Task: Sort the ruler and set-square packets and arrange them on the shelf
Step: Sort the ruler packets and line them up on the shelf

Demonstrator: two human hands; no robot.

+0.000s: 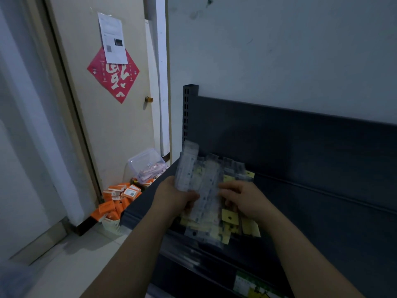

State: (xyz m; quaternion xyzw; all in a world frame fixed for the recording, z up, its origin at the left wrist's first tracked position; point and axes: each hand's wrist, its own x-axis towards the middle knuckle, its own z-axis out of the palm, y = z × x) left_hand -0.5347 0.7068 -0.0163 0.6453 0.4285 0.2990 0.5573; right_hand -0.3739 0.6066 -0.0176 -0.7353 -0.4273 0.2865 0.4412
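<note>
Clear ruler packets [192,175] are gripped upright, fanned, in the left hand [174,196]. Their edge is pinched by the curled right hand [242,201], above the packet pile [229,218] on the shelf [322,203].

dim bluish light, soft focus, wide-angle bending at edges, murky shadows

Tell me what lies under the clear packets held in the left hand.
Beneath the clear packets gripped by the left hand lies a loose pile of packets with yellow cards on the dark shelf. The right hand covers part of it; its lower layers are hidden.
</note>
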